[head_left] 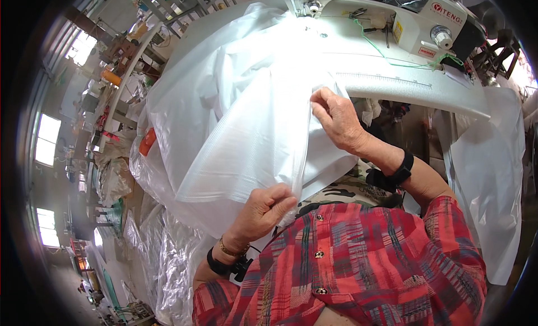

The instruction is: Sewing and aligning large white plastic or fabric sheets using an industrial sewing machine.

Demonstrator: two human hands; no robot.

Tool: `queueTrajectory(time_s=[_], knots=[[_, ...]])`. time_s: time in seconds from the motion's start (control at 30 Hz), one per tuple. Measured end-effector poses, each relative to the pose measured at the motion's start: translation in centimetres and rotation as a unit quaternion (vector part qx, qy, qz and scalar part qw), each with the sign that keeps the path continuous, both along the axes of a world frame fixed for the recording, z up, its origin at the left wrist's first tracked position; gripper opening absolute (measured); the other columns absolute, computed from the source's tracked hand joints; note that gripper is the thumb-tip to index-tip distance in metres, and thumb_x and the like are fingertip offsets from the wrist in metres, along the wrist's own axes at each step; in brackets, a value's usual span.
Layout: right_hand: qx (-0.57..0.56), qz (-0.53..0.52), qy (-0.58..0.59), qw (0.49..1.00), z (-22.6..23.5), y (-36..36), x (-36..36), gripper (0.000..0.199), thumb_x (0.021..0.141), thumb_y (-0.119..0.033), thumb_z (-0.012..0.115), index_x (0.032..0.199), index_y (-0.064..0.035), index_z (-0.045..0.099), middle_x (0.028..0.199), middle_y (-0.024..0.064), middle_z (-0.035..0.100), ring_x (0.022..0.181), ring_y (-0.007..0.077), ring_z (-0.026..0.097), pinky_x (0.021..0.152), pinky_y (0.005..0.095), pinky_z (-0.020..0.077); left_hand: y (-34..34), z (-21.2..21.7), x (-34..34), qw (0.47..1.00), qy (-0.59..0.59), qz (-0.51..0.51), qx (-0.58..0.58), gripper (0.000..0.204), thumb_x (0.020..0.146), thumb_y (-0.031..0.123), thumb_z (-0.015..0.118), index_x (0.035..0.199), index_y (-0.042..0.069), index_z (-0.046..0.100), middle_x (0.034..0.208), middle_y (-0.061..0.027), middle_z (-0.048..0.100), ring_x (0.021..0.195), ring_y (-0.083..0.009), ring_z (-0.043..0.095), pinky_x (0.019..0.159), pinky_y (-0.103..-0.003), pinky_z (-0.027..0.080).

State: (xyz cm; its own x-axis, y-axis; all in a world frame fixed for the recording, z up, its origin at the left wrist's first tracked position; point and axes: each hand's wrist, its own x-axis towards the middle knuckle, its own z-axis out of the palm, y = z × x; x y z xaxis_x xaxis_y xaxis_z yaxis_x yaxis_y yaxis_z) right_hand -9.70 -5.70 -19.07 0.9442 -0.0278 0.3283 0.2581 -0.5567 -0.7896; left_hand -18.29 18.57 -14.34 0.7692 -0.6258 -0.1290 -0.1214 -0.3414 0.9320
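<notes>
A large sheet of thin white fabric (pixel 235 141) drapes from the sewing table over its front edge and onto my lap. My right hand (pixel 338 117) pinches the sheet's right edge just below the table's front, thumb against fingers. Lower down the same edge, near my body, my left hand (pixel 268 209) is closed on the fabric with its fingers curled in. Between the two hands the edge runs nearly straight. Beyond them, the white sewing machine (pixel 412 29) stands on the table, its lamp glaring over the needle area, where detail is washed out.
A ruler scale (pixel 386 79) runs along the table's front edge. Green thread (pixel 386 57) trails across the machine bed. Crumpled clear plastic (pixel 174 270) lies at the lower left, and another white sheet (pixel 487 180) hangs at the right. A cluttered shelf (pixel 131 74) stands at the far left.
</notes>
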Motion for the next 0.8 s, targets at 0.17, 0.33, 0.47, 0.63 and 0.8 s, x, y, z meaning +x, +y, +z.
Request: queueTrajectory(time_s=[0.17, 0.33, 0.47, 0.63, 0.8], knots=[[-0.118, -0.058, -0.193, 0.972, -0.1, -1.1, 2.2, 0.015, 0.087, -0.012, 0.06, 0.096, -0.0003, 0.064, 0.091, 0.0163, 0.061, 0.092, 0.0312, 0.06, 0.081, 0.04, 0.0485, -0.4, -0.1, 0.1, 0.999, -0.044, -0.018, 0.025, 0.019, 0.093, 0.012, 0.059, 0.081, -0.003, 0.056, 0.062, -0.0062, 0.043, 0.059, -0.0113, 0.038, 0.054, -0.028, 0.036], [-0.119, 0.026, -0.23, 0.965, -0.5, 1.1, 1.8, 0.016, 0.084, -0.013, 0.063, 0.097, -0.0042, 0.066, 0.097, 0.0131, 0.065, 0.096, 0.0312, 0.06, 0.09, 0.0405, 0.0446, -0.5, -0.9, 0.5, 0.999, 0.002, -0.026, 0.018, 0.021, 0.093, 0.013, 0.059, 0.081, -0.003, 0.055, 0.062, -0.0067, 0.043, 0.059, -0.0114, 0.038, 0.054, -0.029, 0.036], [0.008, 0.27, -0.074, 0.96, 1.6, 1.5, -0.6, 0.018, 0.089, -0.011, 0.062, 0.104, -0.0027, 0.067, 0.092, 0.0124, 0.069, 0.084, 0.0232, 0.066, 0.079, 0.0334, 0.0507, 0.1, -1.5, 0.3, 0.999, 0.046, -0.025, 0.004, 0.022, 0.093, 0.015, 0.059, 0.08, -0.003, 0.055, 0.063, -0.0068, 0.044, 0.06, -0.0111, 0.039, 0.055, -0.029, 0.036], [0.121, -0.055, -0.089, 0.987, 0.0, -2.0, -0.9, 0.017, 0.092, -0.013, 0.059, 0.105, -0.0028, 0.064, 0.097, 0.0108, 0.068, 0.091, 0.0169, 0.062, 0.082, 0.031, 0.0494, 0.6, -2.2, 0.1, 0.999, 0.043, -0.021, 0.01, 0.021, 0.092, 0.016, 0.059, 0.081, -0.002, 0.056, 0.065, -0.0066, 0.046, 0.062, -0.0112, 0.041, 0.056, -0.029, 0.037], [0.114, -0.164, -0.045, 0.979, -6.5, -5.5, -4.3, 0.039, 0.087, -0.019, 0.069, 0.115, 0.0, 0.05, 0.093, 0.0057, 0.057, 0.085, 0.0161, 0.057, 0.077, 0.0278, 0.0486, 0.8, -2.2, 0.2, 0.996, 0.083, -0.002, -0.013, 0.017, 0.091, 0.013, 0.06, 0.082, -0.001, 0.058, 0.064, -0.0013, 0.049, 0.062, -0.0068, 0.042, 0.054, -0.026, 0.036]])
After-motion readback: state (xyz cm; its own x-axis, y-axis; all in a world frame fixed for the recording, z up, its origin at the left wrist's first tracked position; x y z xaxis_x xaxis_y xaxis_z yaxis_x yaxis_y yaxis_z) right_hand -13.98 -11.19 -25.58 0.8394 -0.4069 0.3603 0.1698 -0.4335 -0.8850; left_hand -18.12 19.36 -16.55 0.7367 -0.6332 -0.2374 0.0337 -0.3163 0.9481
